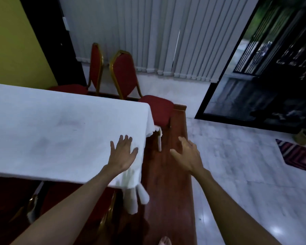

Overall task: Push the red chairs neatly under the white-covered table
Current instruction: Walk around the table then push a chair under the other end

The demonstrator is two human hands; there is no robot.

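A table under a white cloth fills the left of the head view. Beyond its far side stand two red chairs with gold frames. The nearer chair is turned askew at the table's far right corner, its seat sticking out past the cloth. The other red chair stands further left with its seat partly under the table. More red seats show under the near edge. My left hand lies flat and open near the cloth's right edge. My right hand hovers open over the wooden platform, holding nothing.
A raised brown wooden platform runs along the table's right end, with grey tiled floor to its right. Vertical blinds cover the far wall. A dark glass door is at right, and a striped mat lies on the floor.
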